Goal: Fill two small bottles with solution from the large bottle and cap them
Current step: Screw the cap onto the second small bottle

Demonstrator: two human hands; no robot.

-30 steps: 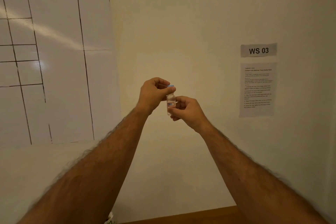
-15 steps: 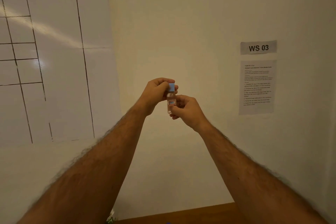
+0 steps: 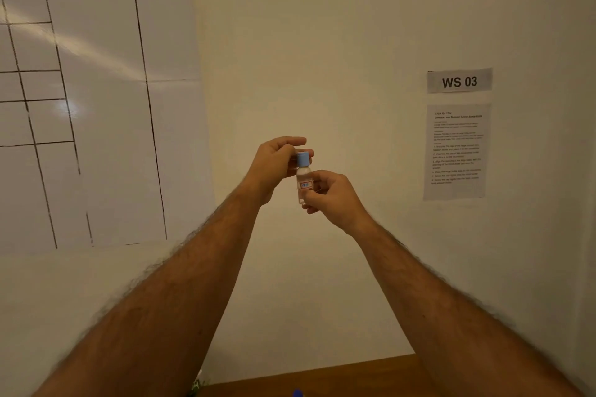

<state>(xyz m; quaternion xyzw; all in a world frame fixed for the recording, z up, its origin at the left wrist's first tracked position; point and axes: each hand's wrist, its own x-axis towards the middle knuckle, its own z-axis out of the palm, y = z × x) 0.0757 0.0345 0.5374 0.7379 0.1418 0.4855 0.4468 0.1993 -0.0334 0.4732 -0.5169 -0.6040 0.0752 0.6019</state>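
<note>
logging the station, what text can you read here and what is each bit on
"WS 03": grey sign on the wall.
Instruction sheet below it: a heading and numbered lines, too small and blurred to read.
Small bottle label, red-framed: too blurred to read.

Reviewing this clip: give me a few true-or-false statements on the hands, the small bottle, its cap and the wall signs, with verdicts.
1. The right hand grips the small bottle by its body. True.
2. The blue cap lies on the table. False: it sits on the bottle's neck, with the left hand pinching it.
3. The wall sign reads WS 03. True.
4. The bottle hangs upside down. False: it is upright, cap on top.
</note>
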